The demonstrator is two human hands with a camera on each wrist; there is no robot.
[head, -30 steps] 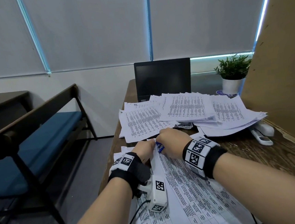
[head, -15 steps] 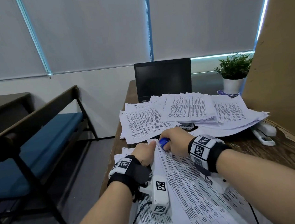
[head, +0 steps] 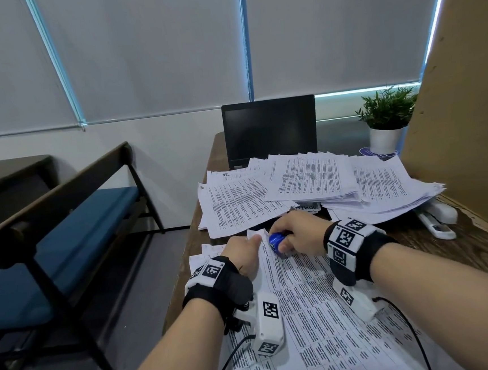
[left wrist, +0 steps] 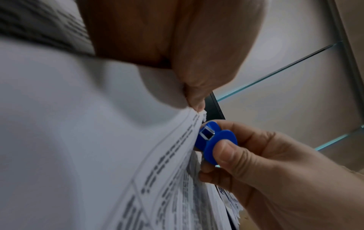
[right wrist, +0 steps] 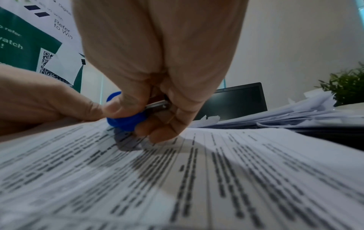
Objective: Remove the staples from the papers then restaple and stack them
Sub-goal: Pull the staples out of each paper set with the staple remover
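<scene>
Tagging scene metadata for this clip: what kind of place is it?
Most likely an office or meeting room: a wooden desk carrying a laptop, heaps of printed papers and a white stapler, with roller-blinded windows behind it.

Dim, cool window edge-light; wide-angle warp; wrist views blurry, soft shadows.

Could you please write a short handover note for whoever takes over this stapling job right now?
Left hand: pinches the top corner of the near paper set, holding it down.
Right hand: grips the blue staple remover, its nose at that corner.
White stapler: on the desk at far right, partly under the loose paper piles in front of the laptop.
Done: cannot tell whether this staple is out.
Left: finish pulling the staple, restaple the set, stack it, then continue with the rest.
</scene>
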